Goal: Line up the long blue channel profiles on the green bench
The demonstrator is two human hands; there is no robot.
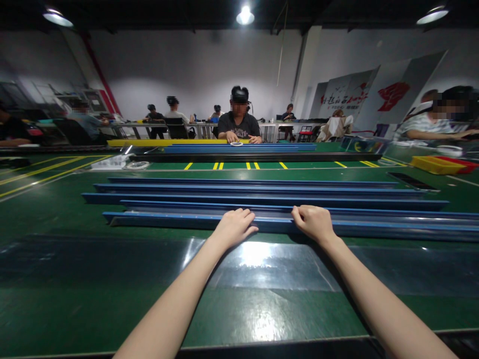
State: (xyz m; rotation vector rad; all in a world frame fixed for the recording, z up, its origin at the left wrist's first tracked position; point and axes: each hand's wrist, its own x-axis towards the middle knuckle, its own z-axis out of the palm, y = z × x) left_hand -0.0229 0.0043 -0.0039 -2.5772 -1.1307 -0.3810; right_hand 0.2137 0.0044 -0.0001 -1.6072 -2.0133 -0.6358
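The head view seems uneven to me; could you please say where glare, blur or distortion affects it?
Head view, foreground: white glare on the clear sheet and the green table; head view, middle: left hand and right hand fairly clear at the blue channels; head view, right edge: the nearest co-worker looks stretched and soft.

Green table (48, 214), yellow lines (283, 165) marked on it. Dark phone (412, 181) flat, right side. Beyond phone: yellow tray (434, 165), red tray (464, 165) just beside it. Long black bar (224, 157) across table, yellow bar (149, 142) farther back. Person in dark T-shirt (239, 122) seated opposite; another in striped top (419, 122) far right. More people at back tables. Banner (392, 97) with red print, back right. Three lit lamps (245, 16) overhead. White wall (157, 65) behind.
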